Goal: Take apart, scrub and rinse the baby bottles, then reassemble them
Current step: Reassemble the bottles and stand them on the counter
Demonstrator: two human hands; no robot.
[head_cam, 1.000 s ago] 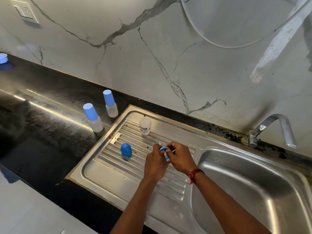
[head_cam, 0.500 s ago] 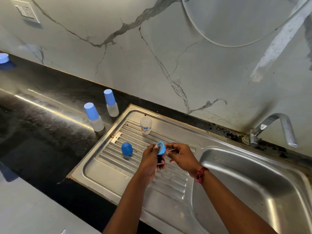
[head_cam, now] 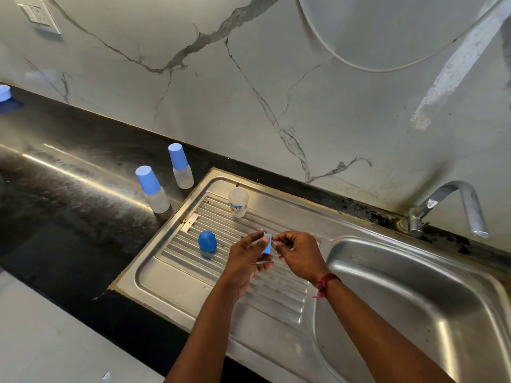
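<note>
Pinching a blue collar ring (head_cam: 267,245) edge-on between thumb and curled fingers, the left hand (head_cam: 246,262) is holding it above the drainboard (head_cam: 171,275). The right hand (head_cam: 300,255) is meeting it with its fingers curled at the ring's edge, though I cannot tell whether it is actually gripping it. An uncapped bottle (head_cam: 238,202) is standing at the drainboard's back, a blue cap (head_cam: 207,241) is sitting on the ribs, and two capped bottles (head_cam: 152,189) are standing on the black counter (head_cam: 69,217).

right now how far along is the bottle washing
Done: one bottle body and its blue cap sit apart on the drainboard. In hand: left hand and right hand pinch the blue ring. Left: two capped bottles on the counter stand unopened; the tap shows no water.
</note>
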